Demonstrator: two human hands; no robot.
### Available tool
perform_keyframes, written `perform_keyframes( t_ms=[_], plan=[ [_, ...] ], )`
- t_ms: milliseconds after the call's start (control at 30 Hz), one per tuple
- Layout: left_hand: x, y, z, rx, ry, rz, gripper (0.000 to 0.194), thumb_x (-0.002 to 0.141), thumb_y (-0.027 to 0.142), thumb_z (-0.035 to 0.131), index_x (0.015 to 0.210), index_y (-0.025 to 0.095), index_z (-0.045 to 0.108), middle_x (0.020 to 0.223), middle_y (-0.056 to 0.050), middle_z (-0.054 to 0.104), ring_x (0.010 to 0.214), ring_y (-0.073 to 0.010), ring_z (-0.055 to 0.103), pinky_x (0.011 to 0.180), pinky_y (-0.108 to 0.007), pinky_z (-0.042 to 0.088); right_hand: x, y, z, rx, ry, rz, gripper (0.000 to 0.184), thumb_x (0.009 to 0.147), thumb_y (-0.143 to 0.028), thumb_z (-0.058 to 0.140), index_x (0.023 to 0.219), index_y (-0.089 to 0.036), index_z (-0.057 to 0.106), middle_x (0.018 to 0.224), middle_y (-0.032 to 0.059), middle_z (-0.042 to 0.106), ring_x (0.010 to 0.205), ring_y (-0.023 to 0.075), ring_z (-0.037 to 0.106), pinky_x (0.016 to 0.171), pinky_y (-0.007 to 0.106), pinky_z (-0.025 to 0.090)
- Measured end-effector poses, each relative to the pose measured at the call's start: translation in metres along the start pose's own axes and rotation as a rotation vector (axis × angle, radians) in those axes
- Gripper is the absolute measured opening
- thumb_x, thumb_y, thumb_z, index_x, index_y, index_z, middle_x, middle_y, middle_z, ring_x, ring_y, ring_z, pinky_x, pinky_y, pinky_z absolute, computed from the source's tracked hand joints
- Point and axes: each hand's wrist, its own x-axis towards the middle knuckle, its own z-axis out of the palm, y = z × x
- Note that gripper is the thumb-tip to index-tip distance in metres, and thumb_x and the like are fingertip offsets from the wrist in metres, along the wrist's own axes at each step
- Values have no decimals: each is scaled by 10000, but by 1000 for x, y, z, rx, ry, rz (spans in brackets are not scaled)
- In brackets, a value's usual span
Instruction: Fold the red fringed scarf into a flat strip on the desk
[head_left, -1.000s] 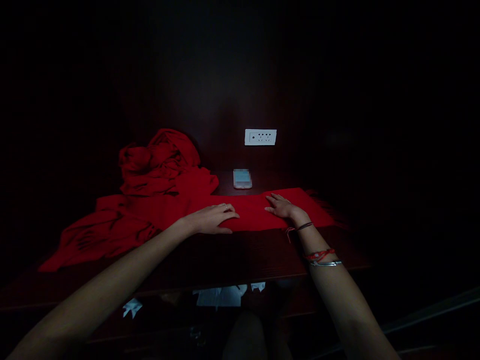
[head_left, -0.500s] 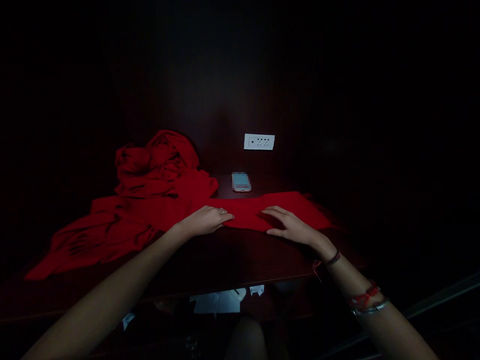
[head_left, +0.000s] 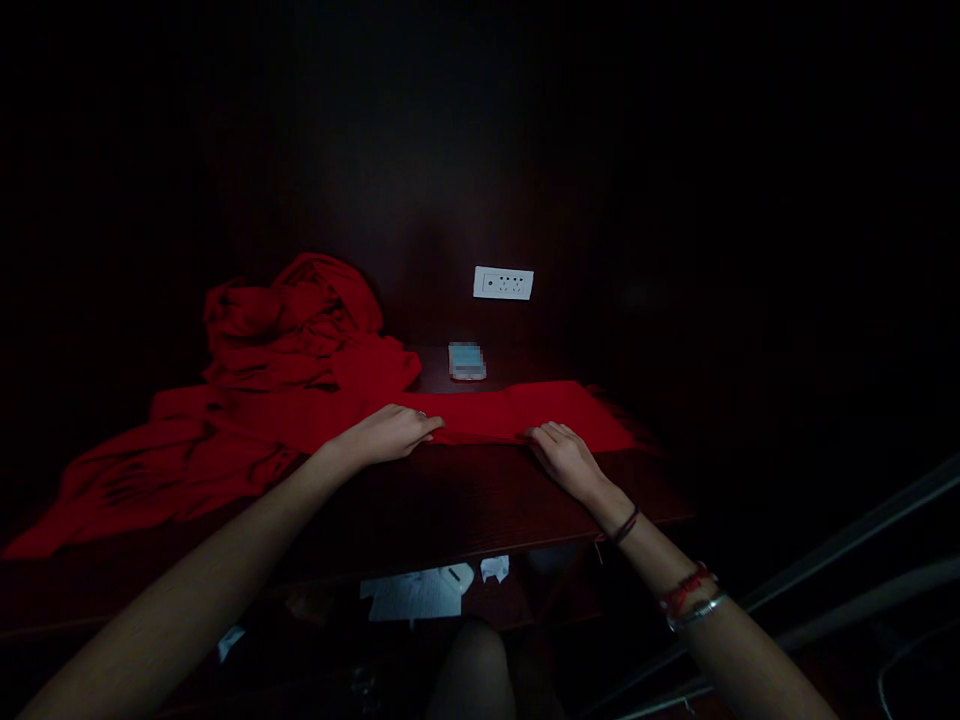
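A long red cloth (head_left: 480,412) lies in a flat strip across the dark desk, with fringe-like strands at its right end. My left hand (head_left: 394,432) pinches the strip's near edge, left of its middle. Farther right along the same edge, my right hand (head_left: 564,455) has its fingers closed on the fabric. Towards the left the cloth runs into a loose, crumpled pile (head_left: 300,320) of red fabric. Bracelets circle my right wrist and forearm.
Behind the strip lies a phone-like object (head_left: 466,362), its face blurred out. A white wall socket (head_left: 503,283) is set in the dark back panel. Under the desk's front edge (head_left: 480,550) are pale papers (head_left: 412,595) and a crumpled white piece (head_left: 494,569). The surroundings are very dark.
My right hand has gone from spread fingers over the cloth to gripping its near edge. My left hand keeps its pinch. The whole view has shifted slightly.
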Motion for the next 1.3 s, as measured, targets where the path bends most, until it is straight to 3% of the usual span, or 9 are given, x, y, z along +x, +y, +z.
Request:
perform_keyframes(
  t_ms=[367,633,967,1133,1300],
  plan=[
    [-3,3,0,-30,-28,-49,198,796,126,323,925,186,460,754,-59,587,655,-169,558,572,-247,387,-4,0,-1,-8,29,94,225,827,-206,365,1012,-176,490,909,86,557,859,196,476,765,313,338],
    [3,12,2,5,63,33,138,820,272,408,884,178,486,901,-70,547,794,-181,536,655,-259,401,-8,5,1,17,49,76,209,843,-180,339,947,-166,519,813,68,586,759,173,489,711,277,345],
    [1,13,-7,59,-54,89,146,818,189,406,825,178,552,818,-51,597,747,-152,556,637,-227,394,-11,0,-4,-76,55,23,220,847,-234,367,848,-180,580,833,61,558,777,166,467,714,280,359],
    [1,17,-8,104,-72,82,140,815,180,413,811,169,553,751,-67,609,703,-167,573,606,-243,396,-12,-1,-6,-82,35,-2,213,841,-179,378,849,-169,590,767,53,575,735,153,485,691,257,374],
    [-1,18,-10,153,-60,10,159,840,208,366,911,168,502,677,-64,604,617,-187,574,527,-254,384,-13,2,-7,-81,127,-24,176,816,-149,422,850,-151,594,721,44,564,691,150,472,652,247,367]
  ],
)
